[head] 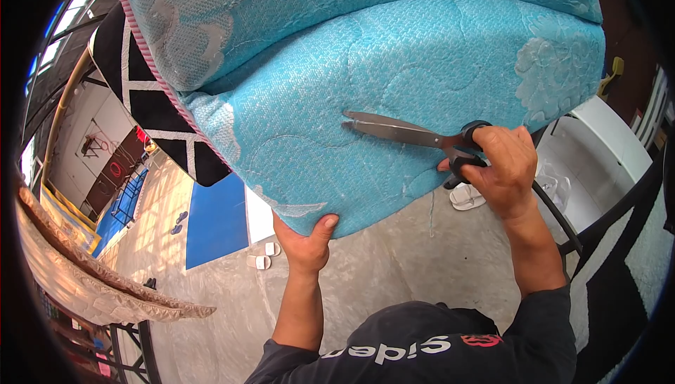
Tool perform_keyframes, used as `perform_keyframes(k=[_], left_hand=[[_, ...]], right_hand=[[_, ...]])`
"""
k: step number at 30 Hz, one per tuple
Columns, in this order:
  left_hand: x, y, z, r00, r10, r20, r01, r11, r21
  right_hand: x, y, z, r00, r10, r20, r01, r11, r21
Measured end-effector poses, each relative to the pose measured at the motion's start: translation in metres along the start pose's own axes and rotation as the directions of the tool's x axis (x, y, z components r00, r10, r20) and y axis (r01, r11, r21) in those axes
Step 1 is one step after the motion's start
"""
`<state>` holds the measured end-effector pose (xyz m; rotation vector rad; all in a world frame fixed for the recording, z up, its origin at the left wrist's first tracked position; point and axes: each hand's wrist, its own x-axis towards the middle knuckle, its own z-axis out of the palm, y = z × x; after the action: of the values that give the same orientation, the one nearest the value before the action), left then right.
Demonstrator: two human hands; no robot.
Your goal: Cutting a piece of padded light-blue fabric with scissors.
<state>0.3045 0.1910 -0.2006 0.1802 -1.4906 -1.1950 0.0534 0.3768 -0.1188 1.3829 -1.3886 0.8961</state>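
A blue quilted fabric piece (411,62) with a raised floral pattern and a pink striped binding fills the upper view. My left hand (308,239) grips its lower edge, thumb on top and the fingers hidden beneath. In my right hand (503,168) is a pair of scissors (393,128) with black handles. The metal blades point left across the quilted face and look nearly closed, with a small gap at the tips. Whether they touch the fabric I cannot tell. A loose thread (432,215) dangles from the lower edge, between my hands.
Behind the quilted piece hangs a black-and-white patterned textile (153,99). A beige quilted cover (105,284) juts in from the left. White slippers (263,256) lie on the concrete floor (390,273), near a blue mat (216,220). A white chair (606,141) stands at the right.
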Motion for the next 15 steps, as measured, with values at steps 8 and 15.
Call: perform_keyframes(k=[8,15], left_hand=[[0.013,-0.008,-0.004,1.000,0.019,-0.016,-0.015,0.984,0.179],[-0.061,0.015,0.031,0.931,0.339,-0.138,-0.261,0.878,0.401]], right_hand=[[-0.014,-0.013,-0.002,0.989,-0.062,0.134,0.047,0.993,0.113],[-0.088,-0.073,0.006,0.902,0.182,0.391,-0.330,0.875,0.354]])
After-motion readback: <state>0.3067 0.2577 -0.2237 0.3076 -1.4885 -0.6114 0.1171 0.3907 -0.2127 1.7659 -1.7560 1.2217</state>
